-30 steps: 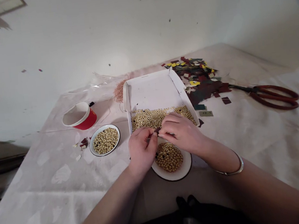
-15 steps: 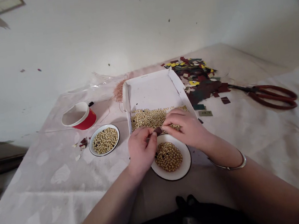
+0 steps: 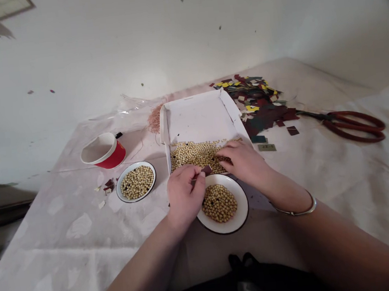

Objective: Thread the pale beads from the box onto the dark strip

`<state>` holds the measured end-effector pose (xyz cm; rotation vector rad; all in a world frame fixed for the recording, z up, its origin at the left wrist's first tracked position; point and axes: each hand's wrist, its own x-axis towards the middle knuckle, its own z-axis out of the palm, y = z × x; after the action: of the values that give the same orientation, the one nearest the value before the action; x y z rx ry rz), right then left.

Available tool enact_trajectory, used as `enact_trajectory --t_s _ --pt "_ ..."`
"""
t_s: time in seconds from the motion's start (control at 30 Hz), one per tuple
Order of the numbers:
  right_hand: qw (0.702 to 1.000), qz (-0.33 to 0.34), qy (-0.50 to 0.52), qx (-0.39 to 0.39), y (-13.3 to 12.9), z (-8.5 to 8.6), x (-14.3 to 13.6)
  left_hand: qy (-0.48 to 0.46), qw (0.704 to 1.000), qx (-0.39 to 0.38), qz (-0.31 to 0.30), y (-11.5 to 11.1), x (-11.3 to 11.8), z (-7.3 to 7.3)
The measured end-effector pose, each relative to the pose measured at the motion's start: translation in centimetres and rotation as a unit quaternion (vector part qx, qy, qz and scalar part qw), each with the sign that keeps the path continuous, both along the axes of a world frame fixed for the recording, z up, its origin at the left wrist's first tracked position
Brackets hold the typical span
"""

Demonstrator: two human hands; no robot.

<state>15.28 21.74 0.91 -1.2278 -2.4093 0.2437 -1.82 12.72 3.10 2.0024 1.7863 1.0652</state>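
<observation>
My left hand (image 3: pixel 186 191) pinches a small flat maroon piece (image 3: pixel 206 169) between thumb and fingers, just above the plate's far rim. My right hand (image 3: pixel 243 161) reaches over the pale round bead-like grains (image 3: pixel 195 153) in the white cardboard tray (image 3: pixel 196 117). Its thumb and fingers are apart at the grains, and I see nothing held between them. Below both hands stands a white dark-rimmed plate (image 3: pixel 243 205) of darker tan grains (image 3: pixel 219 204), with a few black ones among them.
A smaller dish (image 3: pixel 119 189) of pale grains and a red-and-white paper tub (image 3: pixel 110 158) stand on the left. Coloured scraps (image 3: pixel 260 111) heap at the back right, beside red-handled scissors (image 3: pixel 352 124). Pinkish strands (image 3: pixel 155 118) lie left of the tray.
My right hand has let go of the maroon piece's side and moved slightly right, its fingers opening over the grains. My left hand still holds the piece, nearly unmoved.
</observation>
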Motion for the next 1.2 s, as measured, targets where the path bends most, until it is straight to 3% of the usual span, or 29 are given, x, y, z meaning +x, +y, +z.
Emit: enact_trajectory --t_s 1.2 --pt "0.998 -0.028 -0.034 -0.047 0.22 0.03 -0.09 0.002 1.0 0.003 -0.006 0.03 0.16 -0.13"
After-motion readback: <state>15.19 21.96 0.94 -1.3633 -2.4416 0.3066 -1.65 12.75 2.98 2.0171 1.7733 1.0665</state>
